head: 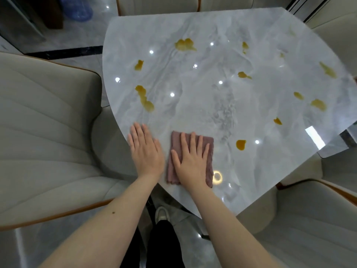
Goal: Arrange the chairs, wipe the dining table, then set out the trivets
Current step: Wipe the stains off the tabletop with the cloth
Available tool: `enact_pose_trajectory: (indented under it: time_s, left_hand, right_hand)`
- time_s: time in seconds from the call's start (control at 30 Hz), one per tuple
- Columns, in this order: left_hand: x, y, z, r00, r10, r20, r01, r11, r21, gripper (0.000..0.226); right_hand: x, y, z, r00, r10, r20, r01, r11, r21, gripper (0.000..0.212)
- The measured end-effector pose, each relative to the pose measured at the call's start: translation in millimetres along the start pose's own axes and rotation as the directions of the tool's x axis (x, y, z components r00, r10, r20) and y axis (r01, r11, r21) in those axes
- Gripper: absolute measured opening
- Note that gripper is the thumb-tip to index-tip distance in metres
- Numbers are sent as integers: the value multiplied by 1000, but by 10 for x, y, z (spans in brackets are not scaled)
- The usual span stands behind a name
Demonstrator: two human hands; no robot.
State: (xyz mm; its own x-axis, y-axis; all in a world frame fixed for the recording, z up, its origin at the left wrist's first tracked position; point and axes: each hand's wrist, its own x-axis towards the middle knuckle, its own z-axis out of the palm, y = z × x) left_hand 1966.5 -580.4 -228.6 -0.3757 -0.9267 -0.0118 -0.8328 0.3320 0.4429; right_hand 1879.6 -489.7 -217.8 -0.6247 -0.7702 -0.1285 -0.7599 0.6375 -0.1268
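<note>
Down low, near the person, a shoe [162, 214] and dark trousers [164, 246] show on the shiny floor [29, 246]. Both bare arms reach up to the table [193, 78].

The left hand [145, 149] lies flat on the table's near edge, fingers straight & together, holding nothing. The right hand [192, 161] lies flat on the cloth [209, 151], fingers straight & a bit spread, pressing it down, not gripping it. The cloth is dull pink, folded to a rough rectangle, and sits on the table near the front edge, just beside the left hand but not touching it.

The table is pale grey marble w/ a glossy top; small bright light spots shine on it. Yellow-brown spills dot the top. One spill [240, 144] sits just right of the cloth. A long one [144, 98] is up & left of the hands. More lie farther out: one [139, 65] on the left, a big one [185, 44] near the far side, others [318, 104] on the right.

Cream padded chairs stand round the table: one [48, 122] on the left w/ its seat under the edge, one [309, 219] at the near right, and two chair backs [158, 5] at the far side. A blue thing [77, 8] is on the floor far left, too blurry to tell what.
</note>
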Motion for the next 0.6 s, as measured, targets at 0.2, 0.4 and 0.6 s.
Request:
enact_pose_trajectory:
  time_s: [0.2,0.4,0.6]
  left_hand:
    - [194,-170,-178,997,-6,-75,-4,992,-129,45]
    - [802,-330,-190,995,-57,-86,55,998,-26,50]
    - [1314,-413,-130,979,-165,-116,158,985,-73,51]
  right_hand:
    - [1,350,-86,984,-168,62,167,985,33,62]
    - [622,-245,-30,996,89,9,-89,996,-4,66]
    - [1154,-760,27,968,249,-26,-247,967,55,66]
